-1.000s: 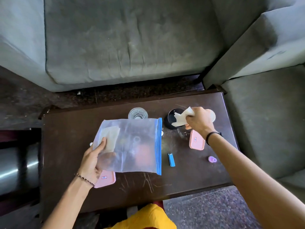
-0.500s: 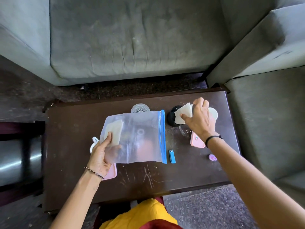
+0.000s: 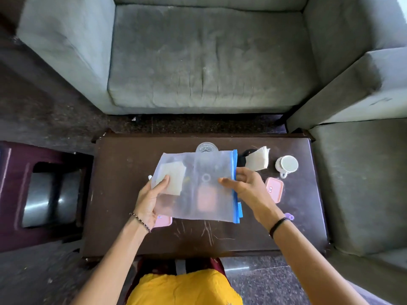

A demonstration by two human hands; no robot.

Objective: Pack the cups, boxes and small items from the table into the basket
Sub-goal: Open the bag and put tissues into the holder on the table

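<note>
A grey sofa (image 3: 207, 60) is seen far beyond both hands, and a dark table (image 3: 123, 194) lies under them. A translucent bag (image 3: 196, 183) with a blue zip edge (image 3: 236, 186) is held flat above the table between the two hands. The left hand (image 3: 152, 199) is closed on the bag's left end, with the thumb pressed on top, over a pale folded paper (image 3: 172, 179) seen inside the bag. The right hand (image 3: 246, 188) is closed on the zip edge, thumb on top and fingers at the opening. Just beyond the right hand, a folded white tissue (image 3: 257, 160) rests on a black round object (image 3: 242, 159). To the right of this hand a white cup (image 3: 286, 165) stands upright, and a pink box (image 3: 274, 189) lies just beside the wrist. Another pink box (image 3: 163, 221) is partly hidden under the left hand. A clear glass (image 3: 207, 148) is seen beyond the bag. A small purple item (image 3: 289, 216) lies near the right wrist. No basket can be made out.
</note>
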